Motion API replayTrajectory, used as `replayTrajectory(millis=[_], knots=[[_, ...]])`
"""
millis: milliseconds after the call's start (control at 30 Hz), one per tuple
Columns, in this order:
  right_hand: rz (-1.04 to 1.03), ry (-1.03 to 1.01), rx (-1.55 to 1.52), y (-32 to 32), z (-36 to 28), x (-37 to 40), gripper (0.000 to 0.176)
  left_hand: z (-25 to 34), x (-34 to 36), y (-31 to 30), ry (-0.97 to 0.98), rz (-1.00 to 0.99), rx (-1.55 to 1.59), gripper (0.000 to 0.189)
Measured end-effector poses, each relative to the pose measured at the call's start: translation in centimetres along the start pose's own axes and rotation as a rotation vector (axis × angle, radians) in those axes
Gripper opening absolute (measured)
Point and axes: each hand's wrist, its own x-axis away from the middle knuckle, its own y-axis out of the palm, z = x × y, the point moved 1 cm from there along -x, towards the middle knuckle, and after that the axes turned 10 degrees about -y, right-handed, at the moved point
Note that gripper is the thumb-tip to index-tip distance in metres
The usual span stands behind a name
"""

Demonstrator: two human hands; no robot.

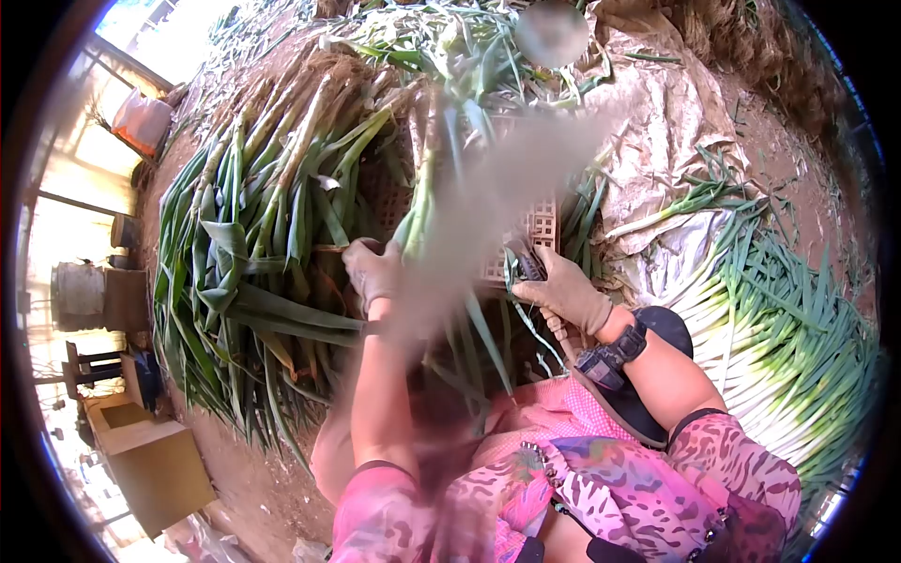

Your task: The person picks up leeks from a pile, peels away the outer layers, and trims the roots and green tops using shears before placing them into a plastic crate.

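Observation:
A gloved left hand of mine (374, 272) is closed around a long green onion (425, 183), whose pale root end points up and away from me. My right hand (568, 293), gloved too, is closed, with a small dark object and a thin green strip at its fingers; I cannot make out the object. Between and beyond my hands stands a tan plastic crate (542, 225) with a lattice wall. A grey blur on the lens hides much of the space between the hands. To the left lies a big pile of untrimmed green onions (253, 216), roots upward.
On the right, cleaned green onions (760, 328) with white stems lie in a wide heap beside a crumpled sheet (657, 122). Loose leaves (450, 47) cover the ground at the back. A cardboard box (155, 464) and a metal pot (80, 296) stand at far left.

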Motion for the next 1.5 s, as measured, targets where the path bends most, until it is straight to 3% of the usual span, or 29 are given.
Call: replayTrajectory(millis=[33,100,167,200,233,300,400,433,467,533,600,633,733,833,867,1000,1100,1200,1300,1400,1500], knots=[[-0.010,0.025,-0.028,0.2,-0.3,0.1,0.039,-0.2,-0.3,-0.3,0.049,0.109,-0.061,0.046],[-0.016,-0.057,0.122,0.5,2.0,-0.7,0.046,0.2,-0.3,0.1,0.216,-0.045,0.050,0.051],[-0.008,-0.066,0.161,0.5,2.6,-0.7,0.051,2.4,1.3,1.8,0.157,-0.237,-0.277,0.062],[-0.034,0.003,0.221,0.4,2.4,-0.9,0.059,2.8,2.0,3.0,0.102,-0.346,-0.314,0.061],[0.010,-0.058,0.264,0.2,2.9,-1.0,0.056,3.2,2.9,4.2,0.048,-0.457,-0.350,0.059],[0.103,-0.181,0.351,0.0,4.2,-1.6,0.053,6.6,5.1,2.9,0.096,-0.442,-0.437,0.057],[0.080,-0.031,0.280,-0.9,3.7,-1.8,0.062,9.5,5.1,2.3,0.064,-0.537,-0.467,0.052],[0.112,-0.083,0.282,-0.8,4.2,-1.9,0.061,9.9,5.1,1.8,0.039,-0.575,-0.469,0.051],[0.143,-0.136,0.286,-0.7,4.8,-1.9,0.060,8.3,4.7,3.5,0.159,-0.527,-0.421,0.047],[0.094,-0.003,0.219,-0.5,4.5,-1.8,0.057,6.0,4.9,4.9,0.177,-0.643,-0.204,0.044],[0.054,0.021,0.248,-0.6,5.0,-1.8,0.053,1.9,5.6,8.1,0.000,-1.079,0.269,0.041],[0.034,0.032,0.263,-0.7,5.2,-1.8,0.051,0.8,7.1,8.4,-0.132,-1.134,0.424,0.038],[-0.011,-0.031,0.410,-0.4,5.5,-0.5,0.047,-2.0,9.6,8.5,-0.266,-1.025,0.535,0.034],[-0.154,0.165,0.405,-0.1,3.3,1.9,0.047,-1.4,10.5,7.0,-0.439,-1.104,0.599,0.030],[-0.173,0.114,0.429,0.1,3.0,3.0,0.048,-3.7,10.2,9.7,-0.449,-1.123,0.670,0.026],[-0.229,-0.099,0.657,1.7,4.3,6.3,0.046,-3.4,11.5,9.4,-0.385,-1.031,0.683,0.025],[-0.192,-0.029,0.670,1.7,4.9,7.0,0.048,-1.8,12.8,7.8,-0.392,-1.054,0.836,0.027],[-0.158,-0.107,0.766,1.9,5.0,6.5,0.050,-2.3,12.7,8.7,-0.379,-1.092,0.860,0.031],[-0.138,-0.120,0.829,2.1,4.5,4.0,0.052,-1.7,13.5,8.7,-0.481,-1.124,1.121,0.029],[-0.094,-0.135,0.849,2.1,4.3,-0.7,0.046,-1.5,13.4,7.0,-0.484,-1.117,1.016,0.026],[-0.129,-0.181,0.867,1.5,6.4,-7.9,0.042,-2.6,12.8,8.1,-0.312,-1.051,0.904,0.027]])
